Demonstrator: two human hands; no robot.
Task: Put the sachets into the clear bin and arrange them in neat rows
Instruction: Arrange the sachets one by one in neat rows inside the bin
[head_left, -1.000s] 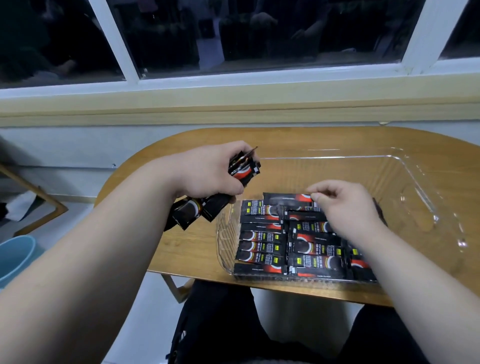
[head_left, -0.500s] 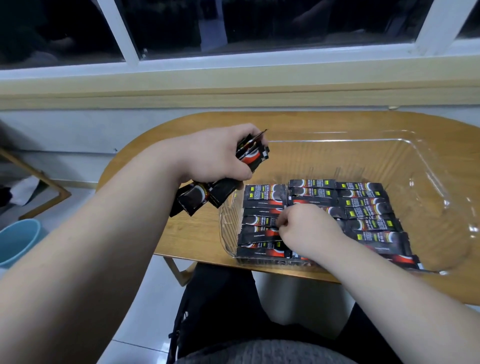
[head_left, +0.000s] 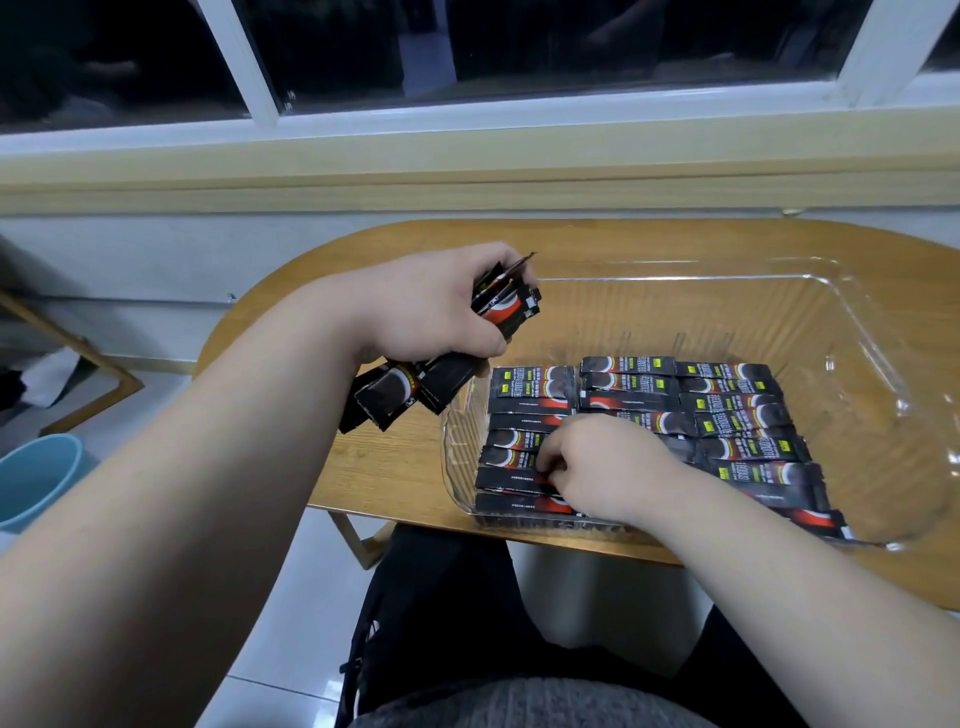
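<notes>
Table (head_left: 405, 467) of pale wood carries the clear bin (head_left: 857, 322). Three columns of black sachets (head_left: 727, 415) lie flat in rows across the bin's near half, with room left toward its far and right sides, so the job looks about half done. Just outside the bin's left wall, the left hand (head_left: 431, 306) grips a bundle of sachets (head_left: 395, 395) not yet placed. Inside the bin, the right hand (head_left: 597, 462) curls its fingers onto the near-left rows; whether it pinches one, I cannot tell.
</notes>
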